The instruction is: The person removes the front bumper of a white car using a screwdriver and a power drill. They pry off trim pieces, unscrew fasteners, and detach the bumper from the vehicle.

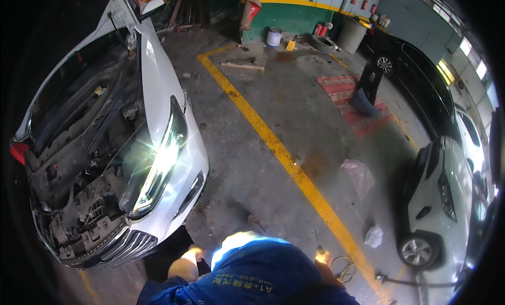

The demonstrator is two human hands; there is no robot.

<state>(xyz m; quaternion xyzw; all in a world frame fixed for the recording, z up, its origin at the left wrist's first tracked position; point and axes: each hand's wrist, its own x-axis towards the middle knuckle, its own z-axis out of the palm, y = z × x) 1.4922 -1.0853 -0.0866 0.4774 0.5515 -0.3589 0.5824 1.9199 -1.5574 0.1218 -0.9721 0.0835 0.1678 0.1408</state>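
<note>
1. Grey garage floor [236, 131] fills the centre of the frame, crossed diagonally by a yellow line [273, 143].
2. At left stands a white car [195, 152], its engine bay [79, 147] exposed and its headlight [163, 168] glaring.
3. My right hand [323, 257], at bottom right of centre, has its grip closed around a slim tool [320, 248] that points up the frame.
4. My left hand [195, 252], at bottom left of centre, is nearer the car; I cannot tell whether its grip holds anything.
5. To handle the tool well, I should hold it firmly, tip turned away from the bodywork, and stay clear of the looped cable [351, 263] just beside my right hand.
</note>
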